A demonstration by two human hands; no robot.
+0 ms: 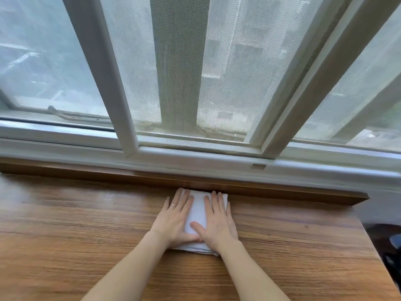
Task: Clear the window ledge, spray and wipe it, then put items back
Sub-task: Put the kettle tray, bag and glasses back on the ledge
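Observation:
A folded white cloth lies flat on the wooden window ledge, its far edge against the raised wooden strip at the back. My left hand presses on the cloth's left side with straight fingers; a ring shows on one finger. My right hand presses on the cloth's right side, fingers straight and pointing at the window. The two thumbs meet near the cloth's near end. No other item stands on the ledge in view.
A white window frame with mesh screens rises right behind the ledge. The ledge ends at the right edge, beyond which dark objects sit lower down. Bare wood stretches to the left of the hands.

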